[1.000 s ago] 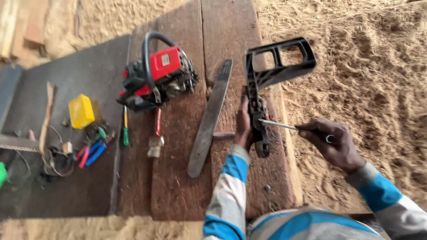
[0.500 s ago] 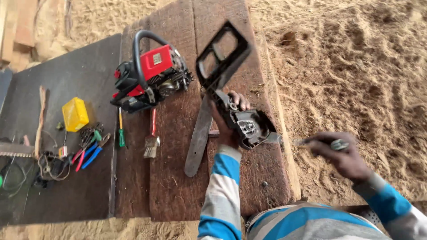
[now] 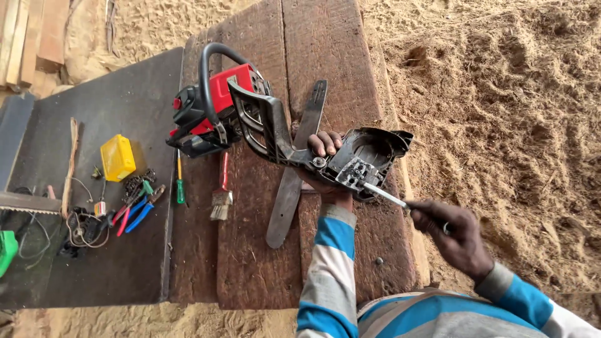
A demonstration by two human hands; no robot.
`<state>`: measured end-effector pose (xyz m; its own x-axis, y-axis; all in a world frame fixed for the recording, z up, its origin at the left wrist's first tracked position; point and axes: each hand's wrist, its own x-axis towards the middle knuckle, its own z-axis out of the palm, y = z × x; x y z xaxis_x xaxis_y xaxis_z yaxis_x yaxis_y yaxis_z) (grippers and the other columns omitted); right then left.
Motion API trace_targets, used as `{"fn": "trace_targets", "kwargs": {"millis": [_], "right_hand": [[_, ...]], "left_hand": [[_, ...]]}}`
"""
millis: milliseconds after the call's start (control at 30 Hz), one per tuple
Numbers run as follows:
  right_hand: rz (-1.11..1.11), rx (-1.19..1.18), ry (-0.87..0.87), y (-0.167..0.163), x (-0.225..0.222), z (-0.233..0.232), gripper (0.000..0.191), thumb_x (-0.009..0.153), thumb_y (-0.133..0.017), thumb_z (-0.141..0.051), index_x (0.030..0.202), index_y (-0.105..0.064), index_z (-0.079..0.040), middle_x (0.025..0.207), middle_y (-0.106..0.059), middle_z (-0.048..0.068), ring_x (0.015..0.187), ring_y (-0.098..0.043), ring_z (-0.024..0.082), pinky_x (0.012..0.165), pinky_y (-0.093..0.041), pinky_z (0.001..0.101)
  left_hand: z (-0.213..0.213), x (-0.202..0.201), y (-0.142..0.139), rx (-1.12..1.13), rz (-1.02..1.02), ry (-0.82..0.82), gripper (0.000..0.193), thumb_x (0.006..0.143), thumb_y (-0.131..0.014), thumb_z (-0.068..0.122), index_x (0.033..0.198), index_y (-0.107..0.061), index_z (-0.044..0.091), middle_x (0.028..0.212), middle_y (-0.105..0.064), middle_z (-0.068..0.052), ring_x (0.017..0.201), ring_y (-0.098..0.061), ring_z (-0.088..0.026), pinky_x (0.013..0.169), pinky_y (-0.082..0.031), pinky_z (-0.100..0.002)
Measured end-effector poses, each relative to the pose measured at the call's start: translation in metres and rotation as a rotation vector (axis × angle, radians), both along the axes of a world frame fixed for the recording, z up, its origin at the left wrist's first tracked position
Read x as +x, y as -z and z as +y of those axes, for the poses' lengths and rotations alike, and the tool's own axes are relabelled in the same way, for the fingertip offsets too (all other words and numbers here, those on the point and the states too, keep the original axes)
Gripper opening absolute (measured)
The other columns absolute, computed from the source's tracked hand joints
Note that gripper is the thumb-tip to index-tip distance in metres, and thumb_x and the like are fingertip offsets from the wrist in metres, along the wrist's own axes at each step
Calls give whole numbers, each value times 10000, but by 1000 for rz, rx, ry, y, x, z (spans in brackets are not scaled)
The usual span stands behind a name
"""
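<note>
My left hand (image 3: 327, 164) grips a black plastic chainsaw side cover with its hand guard (image 3: 360, 159), lifted above the planks with its inner side turned up. My right hand (image 3: 452, 231) holds a thin metal screwdriver (image 3: 383, 195) whose tip touches the cover's inner face. The red and black chainsaw body (image 3: 216, 109) stands on the planks to the left. Its grey guide bar (image 3: 299, 164) lies flat under my left hand.
Wooden planks (image 3: 250, 263) form the work surface, with sawdust ground (image 3: 513, 125) to the right. A small brush (image 3: 221, 197), a green-handled screwdriver (image 3: 179, 184), a yellow box (image 3: 117, 158), pliers (image 3: 134, 209) and wires lie on a dark board (image 3: 125, 263) at left.
My left hand has lifted and turned the cover so its inner side faces up. My right hand brought the screwdriver tip onto it. The view shifted right.
</note>
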<state>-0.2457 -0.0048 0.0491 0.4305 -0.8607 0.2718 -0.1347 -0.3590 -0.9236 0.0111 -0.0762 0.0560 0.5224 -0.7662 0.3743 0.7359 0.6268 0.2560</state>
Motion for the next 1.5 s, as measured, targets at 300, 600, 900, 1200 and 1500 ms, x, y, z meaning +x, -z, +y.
{"fn": "trace_targets", "kwargs": {"millis": [300, 600, 900, 1200, 1500], "right_hand": [[26, -19, 105, -7, -14, -5, 202, 937, -704, -271, 1044, -791, -124, 649, -723, -21, 430, -521, 41, 370, -301, 225], [-48, -11, 75, -6, -4, -9, 164, 930, -719, -268, 976, -784, -124, 745, -772, 11, 474, -608, 35, 361, -451, 201], [33, -255, 11, 8, -18, -20, 198, 962, -694, -322, 968, -769, -139, 777, -782, -11, 504, -662, 0, 430, -463, 190], [108, 45, 188, 0, -15, -12, 200, 936, -722, -294, 988, -786, -112, 751, -770, 16, 497, -636, 56, 402, -491, 214], [204, 88, 278, -10, -20, -13, 179, 925, -754, -256, 974, -814, -95, 690, -754, 49, 473, -595, 117, 415, -406, 258]], "left_hand": [[3, 3, -10, -10, -114, -1, 571, 1015, -419, 667, 809, -484, 138, 785, -490, -37, 864, -483, -219, 887, -399, -344], [-6, 0, -17, -17, -190, -26, 625, 1080, -355, 690, 800, -485, 146, 751, -489, -31, 785, -489, -213, 839, -405, -351], [-1, -1, -27, 21, -185, 29, 576, 1070, -327, 627, 772, -468, 155, 747, -474, -18, 803, -475, -210, 867, -388, -351], [2, -1, -19, 68, -91, 52, 553, 1078, -431, 587, 741, -462, 149, 729, -466, -18, 869, -467, -207, 936, -387, -364], [-2, 3, -13, 35, -184, 52, 596, 972, -438, 740, 796, -463, 172, 756, -471, -8, 845, -481, -215, 984, -405, -370]]}}
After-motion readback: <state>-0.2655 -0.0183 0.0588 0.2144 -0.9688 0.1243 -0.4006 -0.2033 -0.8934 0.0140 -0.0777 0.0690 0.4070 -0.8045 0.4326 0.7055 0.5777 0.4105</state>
